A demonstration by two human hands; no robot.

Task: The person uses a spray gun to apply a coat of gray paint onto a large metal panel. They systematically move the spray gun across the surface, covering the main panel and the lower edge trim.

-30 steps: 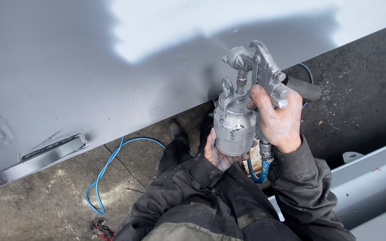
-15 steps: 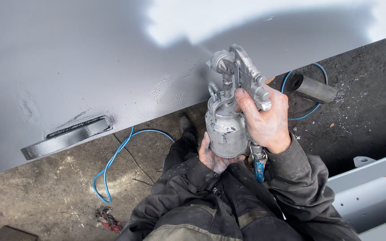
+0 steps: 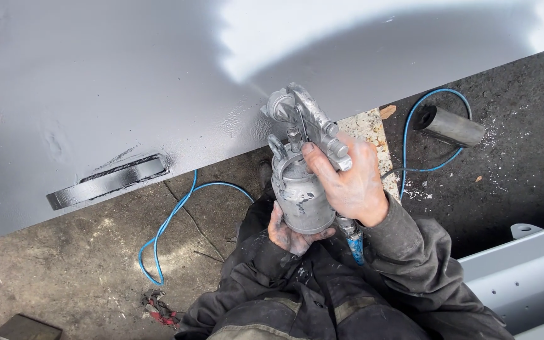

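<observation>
My right hand (image 3: 349,184) grips the handle of a paint-caked metal spray gun (image 3: 302,123), with a finger on its trigger. Its nozzle points up and left at a large grey metal panel (image 3: 127,82), and a faint mist leaves the nozzle. Under the gun hangs a round metal cup (image 3: 301,196). My left hand (image 3: 289,235), smeared with paint, cradles the bottom of this cup. A blue air hose (image 3: 171,220) runs from the base of the gun and loops over the ground.
A flat bracket (image 3: 108,181) sticks out near the panel's lower edge. A dark cylinder (image 3: 449,126) lies on the ground at the right, ringed by a loop of hose. A grey steel beam (image 3: 524,277) lies at the lower right. A red rag (image 3: 158,307) lies on the concrete.
The view has shifted, so the gun and both hands sit further left and lower in the frame. The grip of both hands is unchanged.
</observation>
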